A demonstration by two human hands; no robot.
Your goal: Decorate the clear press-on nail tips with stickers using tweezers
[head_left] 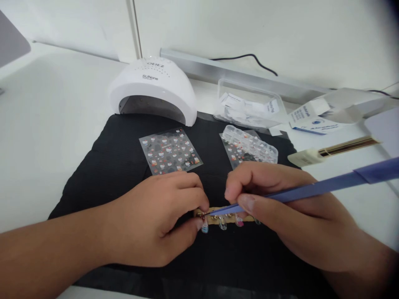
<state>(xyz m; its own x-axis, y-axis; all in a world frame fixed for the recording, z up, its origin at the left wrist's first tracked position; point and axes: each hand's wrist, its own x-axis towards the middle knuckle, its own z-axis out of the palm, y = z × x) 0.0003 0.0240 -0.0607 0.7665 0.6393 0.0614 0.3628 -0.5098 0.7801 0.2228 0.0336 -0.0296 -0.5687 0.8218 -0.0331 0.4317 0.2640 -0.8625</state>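
Observation:
A narrow tan nail display stand lies on the black cloth, with several clear nail tips along its front edge. One nail tip at its left end carries a blue-and-white design; another is partly pink. My left hand grips the stand's left end between thumb and fingers. Blue tweezers are pinched in my right hand, their points reaching left to the stand beside my left fingertips. Whether the points hold anything is too small to tell.
Behind my hands lie a sticker sheet and a clear lidded case on a second sheet. A white nail lamp stands at the back. Further right are a plastic box of packets, an open carton and a bundle of thin sticks.

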